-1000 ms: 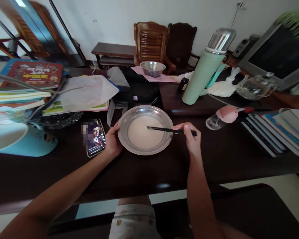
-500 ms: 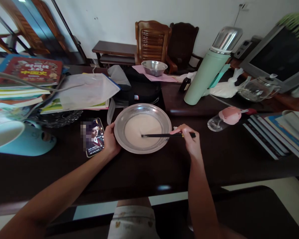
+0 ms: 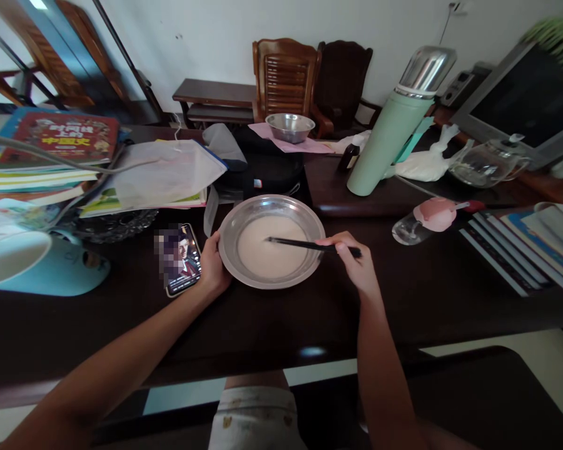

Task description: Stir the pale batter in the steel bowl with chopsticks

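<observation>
A wide metal bowl [image 3: 232,253] sits on the dark table, holding a pale, milky batter-like liquid [image 3: 272,259]. My left hand [image 3: 214,265] grips the bowl's left rim, fingers partly hidden behind it. From the right, my right hand [image 3: 354,259] is closed around black chopsticks [image 3: 304,243]. Their tips touch the liquid near the middle of the bowl, and the sticks cross over its right rim. Just left of my left hand lies a phone [image 3: 184,259] with a lit screen.
At left stand a light blue mug [image 3: 51,265] and a stack of books [image 3: 51,140]. Behind the bowl are a black bag [image 3: 263,165] and a small metal bowl [image 3: 291,128]. A green thermos [image 3: 389,137], a pink-topped bottle [image 3: 425,220] and more books [image 3: 511,250] are at right.
The chopsticks have swung within the liquid, their tips now farther from me and the sticks slanting. My right hand has turned slightly with them. My left hand stays on the rim.
</observation>
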`<action>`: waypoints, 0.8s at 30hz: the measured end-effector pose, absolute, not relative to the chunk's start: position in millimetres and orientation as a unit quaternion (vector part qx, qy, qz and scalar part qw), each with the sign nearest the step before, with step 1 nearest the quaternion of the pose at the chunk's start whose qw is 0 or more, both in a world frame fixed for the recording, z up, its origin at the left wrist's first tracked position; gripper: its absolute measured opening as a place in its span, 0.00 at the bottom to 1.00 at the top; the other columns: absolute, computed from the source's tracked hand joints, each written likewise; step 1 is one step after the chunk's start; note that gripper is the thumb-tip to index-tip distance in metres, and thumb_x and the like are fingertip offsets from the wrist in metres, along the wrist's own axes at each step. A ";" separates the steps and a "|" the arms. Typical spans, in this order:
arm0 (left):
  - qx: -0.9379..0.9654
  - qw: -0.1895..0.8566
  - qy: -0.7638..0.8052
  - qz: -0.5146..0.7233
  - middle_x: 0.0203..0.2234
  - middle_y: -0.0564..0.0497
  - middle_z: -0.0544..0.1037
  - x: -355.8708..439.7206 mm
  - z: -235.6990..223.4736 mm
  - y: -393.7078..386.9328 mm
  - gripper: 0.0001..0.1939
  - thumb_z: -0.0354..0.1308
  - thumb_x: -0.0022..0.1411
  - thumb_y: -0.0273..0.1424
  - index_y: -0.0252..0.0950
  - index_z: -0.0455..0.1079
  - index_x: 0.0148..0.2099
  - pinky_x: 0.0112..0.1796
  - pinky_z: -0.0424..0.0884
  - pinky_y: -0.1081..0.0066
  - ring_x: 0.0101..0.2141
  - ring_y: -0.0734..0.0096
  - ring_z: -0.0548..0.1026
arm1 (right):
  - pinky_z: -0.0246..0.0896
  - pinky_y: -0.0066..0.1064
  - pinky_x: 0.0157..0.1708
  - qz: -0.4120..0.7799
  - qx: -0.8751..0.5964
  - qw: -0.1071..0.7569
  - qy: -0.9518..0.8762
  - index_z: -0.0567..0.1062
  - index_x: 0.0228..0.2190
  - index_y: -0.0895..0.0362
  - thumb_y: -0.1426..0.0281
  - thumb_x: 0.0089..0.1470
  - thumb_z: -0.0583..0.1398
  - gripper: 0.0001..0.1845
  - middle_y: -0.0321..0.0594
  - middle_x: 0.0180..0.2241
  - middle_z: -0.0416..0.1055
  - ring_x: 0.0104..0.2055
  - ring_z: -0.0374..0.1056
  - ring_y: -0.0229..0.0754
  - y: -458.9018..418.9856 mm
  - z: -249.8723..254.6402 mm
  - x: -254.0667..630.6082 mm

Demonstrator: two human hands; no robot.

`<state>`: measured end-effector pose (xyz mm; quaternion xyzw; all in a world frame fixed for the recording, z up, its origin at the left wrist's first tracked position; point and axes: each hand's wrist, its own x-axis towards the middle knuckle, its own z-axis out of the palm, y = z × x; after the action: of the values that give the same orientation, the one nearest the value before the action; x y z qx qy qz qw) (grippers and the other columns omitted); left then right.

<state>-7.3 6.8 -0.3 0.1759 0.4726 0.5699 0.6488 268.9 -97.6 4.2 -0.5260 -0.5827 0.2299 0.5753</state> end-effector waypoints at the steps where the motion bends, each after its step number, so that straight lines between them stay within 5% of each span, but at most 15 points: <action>1: 0.176 0.649 0.472 0.569 0.28 0.49 0.84 -6.9 -0.2 6.4 0.08 0.65 0.58 0.38 0.39 0.79 0.34 0.48 0.87 0.60 0.46 0.51 0.88 | 0.78 0.47 0.49 0.218 -0.533 0.586 -0.570 0.89 0.33 0.48 0.41 0.69 0.63 0.28 0.42 0.36 0.88 0.44 0.83 0.52 -97.5 3.7 269.1; 6: 0.174 0.651 0.473 0.567 0.30 0.50 0.86 -5.6 3.1 4.7 0.08 0.62 0.62 0.35 0.38 0.80 0.36 0.47 0.87 0.63 0.47 0.53 0.87 | 0.80 0.47 0.47 0.206 -0.528 0.649 -0.508 0.86 0.29 0.50 0.42 0.73 0.58 0.32 0.41 0.29 0.86 0.36 0.82 0.49 -99.2 3.7 268.9; 11: 0.172 0.644 0.485 0.567 0.28 0.50 0.85 -5.8 4.4 4.8 0.06 0.62 0.62 0.33 0.40 0.79 0.34 0.46 0.87 0.64 0.47 0.53 0.88 | 0.78 0.47 0.48 0.246 -0.518 0.587 -0.572 0.89 0.34 0.48 0.40 0.67 0.64 0.27 0.42 0.37 0.89 0.43 0.83 0.52 -97.6 5.1 268.9; 16: 0.181 0.644 0.478 0.569 0.28 0.51 0.84 -6.9 2.5 6.0 0.03 0.66 0.57 0.34 0.42 0.77 0.33 0.47 0.88 0.60 0.48 0.47 0.87 | 0.79 0.49 0.49 0.217 -0.526 0.655 -0.498 0.86 0.29 0.48 0.41 0.71 0.60 0.30 0.41 0.31 0.86 0.38 0.82 0.51 -98.9 2.8 270.5; 24: 0.184 0.643 0.482 0.566 0.28 0.51 0.84 -7.1 3.6 5.6 0.03 0.64 0.59 0.33 0.41 0.78 0.33 0.45 0.88 0.62 0.46 0.51 0.87 | 0.78 0.48 0.49 0.222 -0.532 0.605 -0.549 0.89 0.34 0.48 0.41 0.68 0.64 0.26 0.42 0.37 0.88 0.43 0.83 0.52 -98.0 2.8 271.2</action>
<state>-7.1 5.6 3.6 0.1839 0.4817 0.5660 0.6432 271.2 -98.0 2.8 -0.5321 -0.5490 0.2218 0.6052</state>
